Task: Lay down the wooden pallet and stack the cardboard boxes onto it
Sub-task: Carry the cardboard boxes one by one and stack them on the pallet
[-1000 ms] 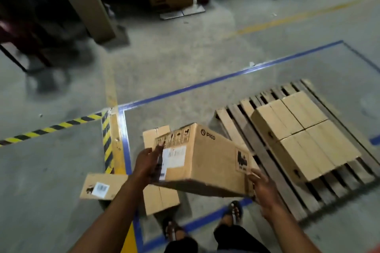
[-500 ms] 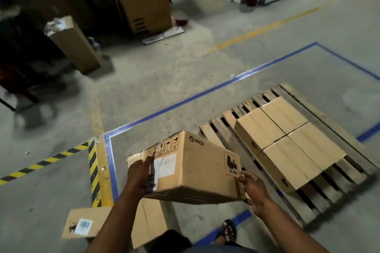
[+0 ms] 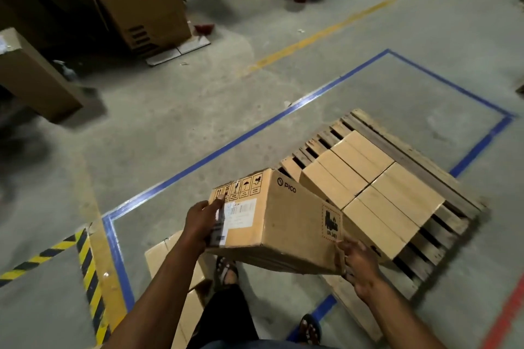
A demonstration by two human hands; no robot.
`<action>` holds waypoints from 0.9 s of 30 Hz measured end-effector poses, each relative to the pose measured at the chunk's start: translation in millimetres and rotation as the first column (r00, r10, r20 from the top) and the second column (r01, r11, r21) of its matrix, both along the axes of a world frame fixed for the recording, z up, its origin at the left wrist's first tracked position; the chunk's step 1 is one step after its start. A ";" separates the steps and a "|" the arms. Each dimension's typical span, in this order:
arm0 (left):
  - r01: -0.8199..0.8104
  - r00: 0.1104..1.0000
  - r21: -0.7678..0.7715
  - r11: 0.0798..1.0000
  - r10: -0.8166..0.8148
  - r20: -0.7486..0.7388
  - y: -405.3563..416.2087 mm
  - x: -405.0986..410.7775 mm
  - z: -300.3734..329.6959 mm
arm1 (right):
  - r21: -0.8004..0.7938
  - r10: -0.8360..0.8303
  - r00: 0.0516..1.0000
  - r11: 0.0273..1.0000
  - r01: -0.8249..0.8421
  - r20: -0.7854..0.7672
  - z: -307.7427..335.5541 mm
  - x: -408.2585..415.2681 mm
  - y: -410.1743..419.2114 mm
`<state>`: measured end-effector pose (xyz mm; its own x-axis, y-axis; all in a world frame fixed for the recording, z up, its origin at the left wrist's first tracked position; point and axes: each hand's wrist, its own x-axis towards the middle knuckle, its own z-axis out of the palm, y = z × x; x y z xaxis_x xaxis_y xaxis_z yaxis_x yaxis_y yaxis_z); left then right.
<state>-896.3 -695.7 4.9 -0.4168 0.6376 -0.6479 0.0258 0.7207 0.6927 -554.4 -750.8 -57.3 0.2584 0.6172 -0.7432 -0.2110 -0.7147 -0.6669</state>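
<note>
A slatted wooden pallet [image 3: 442,176] lies flat on the grey floor at centre right, inside a blue tape rectangle [image 3: 255,127]. Four plain brown cardboard boxes [image 3: 377,187] sit packed together on it. At lower centre, a printed brown cardboard carton [image 3: 286,215] hangs tilted between both hands: the left hand [image 3: 202,224] grips its labelled end, the right hand [image 3: 360,263] curls round its lower right corner.

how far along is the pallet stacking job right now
Done: the wooden pallet lies flat inside the blue floor outline, with a first layer of cardboard boxes on it. In hand: a PICO carton, held between the left hand and right hand near the pallet's near edge. Left: set it down, then stack the cardboard box on the floor behind the left arm.
</note>
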 end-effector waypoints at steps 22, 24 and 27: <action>0.681 0.713 0.076 0.728 -0.683 0.158 373.5 -62.2 37.4 | 0.028 -0.468 0.881 0.882 0.471 -0.075 40.9 -127.7 213.9; 0.715 0.679 0.074 0.695 -0.715 0.165 400.9 -44.9 46.9 | 0.040 -0.499 0.853 0.859 0.510 -0.153 35.8 -122.3 236.3; 0.794 0.595 0.046 0.607 -0.790 0.148 447.7 -18.3 62.1 | 0.070 -0.572 0.802 0.805 0.589 -0.173 36.0 -119.1 280.8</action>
